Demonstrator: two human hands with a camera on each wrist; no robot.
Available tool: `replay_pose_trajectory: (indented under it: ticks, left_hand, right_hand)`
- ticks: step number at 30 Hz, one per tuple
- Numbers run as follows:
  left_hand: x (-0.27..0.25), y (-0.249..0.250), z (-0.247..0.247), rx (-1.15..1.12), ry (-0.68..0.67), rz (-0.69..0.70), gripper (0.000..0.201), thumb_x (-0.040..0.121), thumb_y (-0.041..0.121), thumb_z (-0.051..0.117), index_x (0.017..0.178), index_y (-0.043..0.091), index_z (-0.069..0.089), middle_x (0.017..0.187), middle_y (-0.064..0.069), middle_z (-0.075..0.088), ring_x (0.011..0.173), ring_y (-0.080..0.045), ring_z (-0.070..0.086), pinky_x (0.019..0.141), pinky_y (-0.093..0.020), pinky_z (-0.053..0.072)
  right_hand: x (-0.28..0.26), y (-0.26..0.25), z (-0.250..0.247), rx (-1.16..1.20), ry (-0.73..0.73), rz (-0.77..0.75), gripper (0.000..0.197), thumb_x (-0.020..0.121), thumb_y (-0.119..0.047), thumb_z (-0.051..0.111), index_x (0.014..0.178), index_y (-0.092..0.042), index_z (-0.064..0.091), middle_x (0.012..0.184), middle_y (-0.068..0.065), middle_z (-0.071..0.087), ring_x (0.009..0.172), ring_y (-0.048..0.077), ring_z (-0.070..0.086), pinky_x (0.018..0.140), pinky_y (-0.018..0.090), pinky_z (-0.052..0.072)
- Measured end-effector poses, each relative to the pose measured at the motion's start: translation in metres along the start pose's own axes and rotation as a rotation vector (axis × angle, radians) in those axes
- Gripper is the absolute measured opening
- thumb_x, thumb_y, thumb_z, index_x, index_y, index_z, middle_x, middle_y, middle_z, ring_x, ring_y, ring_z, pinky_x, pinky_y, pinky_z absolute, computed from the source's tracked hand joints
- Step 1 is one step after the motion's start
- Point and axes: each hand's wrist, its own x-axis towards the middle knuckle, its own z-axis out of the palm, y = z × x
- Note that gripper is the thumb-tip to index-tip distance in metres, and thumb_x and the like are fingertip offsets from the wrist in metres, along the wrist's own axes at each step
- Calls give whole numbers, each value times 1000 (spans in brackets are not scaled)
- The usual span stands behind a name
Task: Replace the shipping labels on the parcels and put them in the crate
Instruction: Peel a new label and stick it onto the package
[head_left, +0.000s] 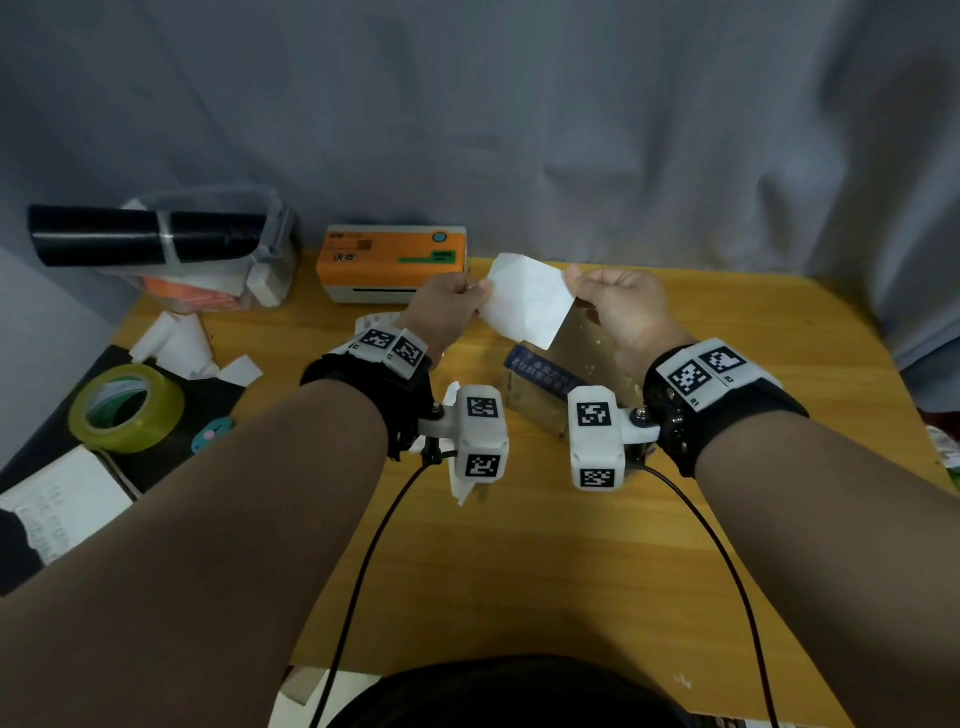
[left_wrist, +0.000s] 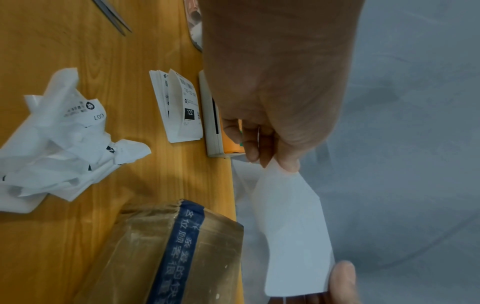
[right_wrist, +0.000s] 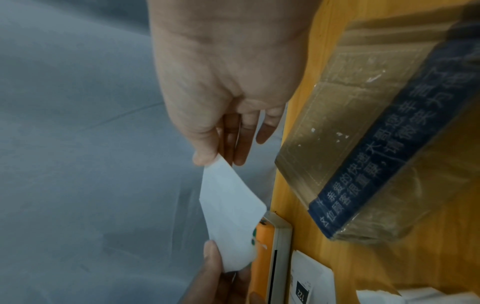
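Note:
Both hands hold a white label sheet (head_left: 527, 300) up in the air over the back of the table, its blank side toward me. My left hand (head_left: 457, 304) pinches its left edge; my right hand (head_left: 602, 299) pinches its right edge. In the left wrist view thumb and fingers nip the sheet (left_wrist: 293, 226) at a corner; in the right wrist view the sheet (right_wrist: 228, 205) hangs from my thumb and fingers. Below the hands lies a brown taped parcel (head_left: 566, 384) with a blue printed tape band (left_wrist: 179, 246), (right_wrist: 389, 154).
An orange and white label printer (head_left: 392, 260) stands at the back. Printed labels (left_wrist: 179, 107) lie before it. Crumpled label scraps (left_wrist: 59, 144) and a tape roll (head_left: 127, 408) sit on the left. A clear crate (head_left: 218, 249) holds dark parcels at the back left.

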Motion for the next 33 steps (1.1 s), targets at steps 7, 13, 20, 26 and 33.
replay_pose_trajectory:
  ticks: [7,13,20,26,33]
  left_hand:
    - [0,-6,-4,62,38,2,34,97,34,46,67,17,46,70,-1,44,68,-16,41,70,-34,37]
    - [3,-9,-10,119,64,1,34,97,35,44,68,19,49,73,-1,48,63,-13,40,66,-30,37]
    - [5,-10,-13,159,129,-8,32,99,33,42,94,4,55,88,-13,56,77,-23,50,73,-38,45]
    - [1,-2,-9,66,214,32,34,102,29,30,117,4,48,101,-9,55,97,-24,56,88,-38,49]
    - [-5,1,-2,-15,108,108,28,95,35,51,106,11,40,80,1,51,63,-5,48,48,-9,40]
  right_hand:
    - [-1,3,-1,-25,2,-2,24,87,-31,67,70,-14,68,80,-2,71,89,17,62,102,44,45]
    - [1,2,-2,-35,13,-25,26,87,-30,67,80,-5,70,89,3,72,95,18,63,101,39,45]
    - [7,5,-4,-56,27,-38,24,87,-30,68,74,-10,68,87,4,71,88,17,62,95,36,49]
    - [0,1,-3,-94,-57,-117,29,93,-24,59,69,-10,62,70,6,61,61,10,54,59,16,47]
    - [-1,-5,-4,-97,-61,-115,29,93,-27,59,71,-8,59,78,17,59,70,24,52,69,32,48]
